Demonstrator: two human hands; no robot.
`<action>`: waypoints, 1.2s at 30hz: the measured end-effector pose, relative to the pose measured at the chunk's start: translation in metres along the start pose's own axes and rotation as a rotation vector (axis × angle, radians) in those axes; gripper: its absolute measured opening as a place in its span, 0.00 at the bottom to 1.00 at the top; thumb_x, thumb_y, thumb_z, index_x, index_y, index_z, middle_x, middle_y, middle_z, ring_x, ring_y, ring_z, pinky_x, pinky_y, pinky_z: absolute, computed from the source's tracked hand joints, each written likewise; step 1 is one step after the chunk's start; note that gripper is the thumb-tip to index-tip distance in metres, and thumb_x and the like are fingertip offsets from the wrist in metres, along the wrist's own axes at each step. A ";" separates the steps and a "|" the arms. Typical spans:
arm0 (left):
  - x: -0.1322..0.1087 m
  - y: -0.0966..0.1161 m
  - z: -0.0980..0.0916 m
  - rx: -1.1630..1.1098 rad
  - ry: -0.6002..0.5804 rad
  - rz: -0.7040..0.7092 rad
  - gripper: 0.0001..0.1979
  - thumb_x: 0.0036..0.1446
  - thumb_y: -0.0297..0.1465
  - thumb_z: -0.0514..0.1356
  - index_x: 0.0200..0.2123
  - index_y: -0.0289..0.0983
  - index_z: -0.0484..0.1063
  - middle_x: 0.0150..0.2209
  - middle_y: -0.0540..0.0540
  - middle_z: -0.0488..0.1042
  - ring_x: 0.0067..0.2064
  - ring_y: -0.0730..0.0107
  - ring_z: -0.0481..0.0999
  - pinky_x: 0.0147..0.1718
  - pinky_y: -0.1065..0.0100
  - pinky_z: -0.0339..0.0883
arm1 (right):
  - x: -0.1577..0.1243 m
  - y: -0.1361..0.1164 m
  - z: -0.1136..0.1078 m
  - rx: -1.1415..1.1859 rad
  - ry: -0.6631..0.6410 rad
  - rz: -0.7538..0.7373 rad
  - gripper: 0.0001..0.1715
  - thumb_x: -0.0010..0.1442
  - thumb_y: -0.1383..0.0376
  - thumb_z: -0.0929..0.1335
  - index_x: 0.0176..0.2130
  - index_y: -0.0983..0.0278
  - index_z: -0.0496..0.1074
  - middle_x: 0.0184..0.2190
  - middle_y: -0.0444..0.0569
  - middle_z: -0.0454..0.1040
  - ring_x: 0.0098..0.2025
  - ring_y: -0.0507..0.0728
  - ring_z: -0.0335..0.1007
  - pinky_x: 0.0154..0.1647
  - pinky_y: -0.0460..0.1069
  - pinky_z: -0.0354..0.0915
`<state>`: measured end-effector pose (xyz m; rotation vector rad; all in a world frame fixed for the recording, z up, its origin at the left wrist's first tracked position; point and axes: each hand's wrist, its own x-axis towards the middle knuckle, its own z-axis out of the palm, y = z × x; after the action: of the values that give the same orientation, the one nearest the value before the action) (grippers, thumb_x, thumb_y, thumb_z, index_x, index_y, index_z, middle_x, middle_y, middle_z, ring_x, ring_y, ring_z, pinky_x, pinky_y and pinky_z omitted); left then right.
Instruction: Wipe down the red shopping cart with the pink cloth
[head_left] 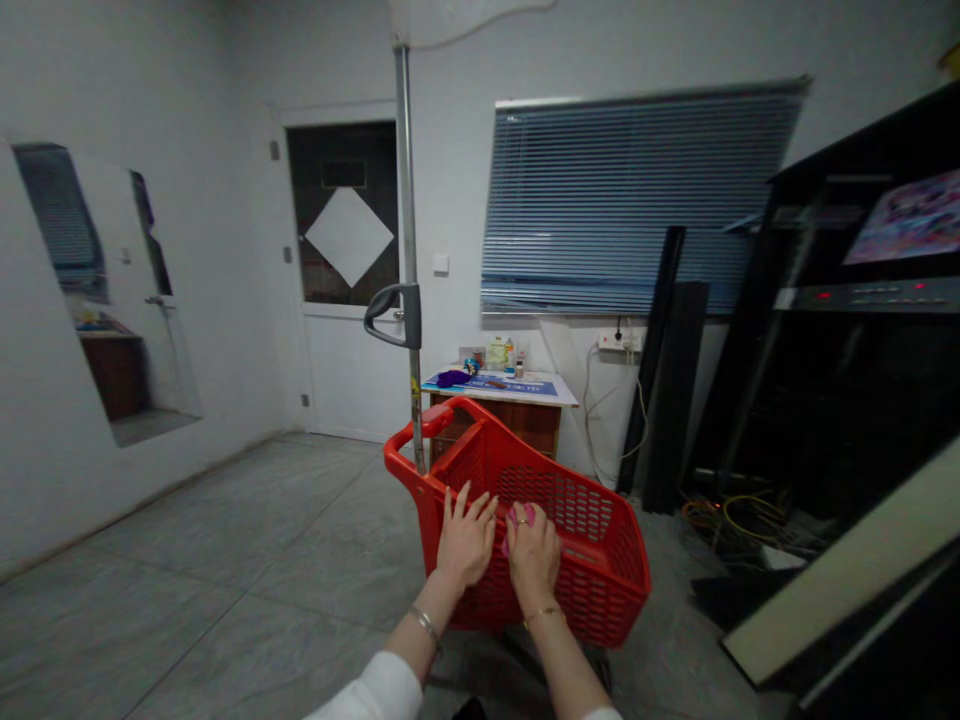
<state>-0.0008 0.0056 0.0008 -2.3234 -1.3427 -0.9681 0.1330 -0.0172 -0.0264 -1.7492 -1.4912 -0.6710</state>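
Observation:
A red plastic shopping cart [600, 600] with slotted basket walls stands right in front of me. Spread fingers of my left hand [466, 537] rest on the near rim of its basket. Just to the right, my right hand [534, 555] is closed around a pink cloth [520, 516], which it presses against the same rim. Most of the cloth is hidden under the fingers. Behind the cart's red handle rises a metal pole [407, 180] with a grey loop grip [391, 316].
A small table [562, 391] with bottles and a purple cloth [453, 378] stands behind the cart. On the right are a dark equipment rack [810, 400], tangled cables [739, 520] and a leaning pale board [847, 560]. A door [345, 370] and mirror [112, 300] are left.

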 end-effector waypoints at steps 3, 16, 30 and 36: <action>0.001 -0.001 -0.001 0.004 -0.015 -0.009 0.21 0.66 0.35 0.48 0.60 0.48 0.67 0.58 0.52 0.72 0.67 0.53 0.56 0.66 0.38 0.46 | 0.001 0.003 -0.001 -0.010 -0.019 -0.019 0.19 0.68 0.61 0.59 0.53 0.59 0.72 0.50 0.54 0.70 0.41 0.57 0.65 0.42 0.51 0.60; 0.000 0.004 -0.004 -0.033 -0.010 -0.024 0.21 0.66 0.34 0.48 0.59 0.47 0.68 0.58 0.52 0.73 0.68 0.53 0.54 0.67 0.39 0.42 | -0.054 0.172 -0.027 0.038 0.138 0.086 0.29 0.68 0.51 0.56 0.51 0.66 0.73 0.50 0.60 0.70 0.50 0.61 0.66 0.48 0.54 0.61; -0.001 0.003 -0.004 0.000 -0.023 -0.019 0.20 0.67 0.35 0.49 0.59 0.47 0.68 0.58 0.52 0.72 0.68 0.55 0.55 0.67 0.40 0.44 | 0.001 -0.008 -0.009 -0.032 0.006 0.078 0.17 0.68 0.61 0.61 0.52 0.59 0.73 0.48 0.55 0.71 0.42 0.57 0.65 0.41 0.51 0.58; 0.001 -0.002 -0.004 0.039 -0.025 -0.002 0.20 0.67 0.35 0.49 0.60 0.48 0.67 0.59 0.53 0.72 0.68 0.57 0.56 0.67 0.41 0.44 | -0.010 0.027 -0.014 -0.013 -0.027 -0.018 0.19 0.68 0.60 0.61 0.55 0.59 0.71 0.51 0.54 0.71 0.44 0.57 0.66 0.44 0.51 0.59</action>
<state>-0.0042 0.0048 0.0043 -2.3129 -1.3615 -0.9075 0.1588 -0.0362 -0.0308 -1.7627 -1.5262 -0.6703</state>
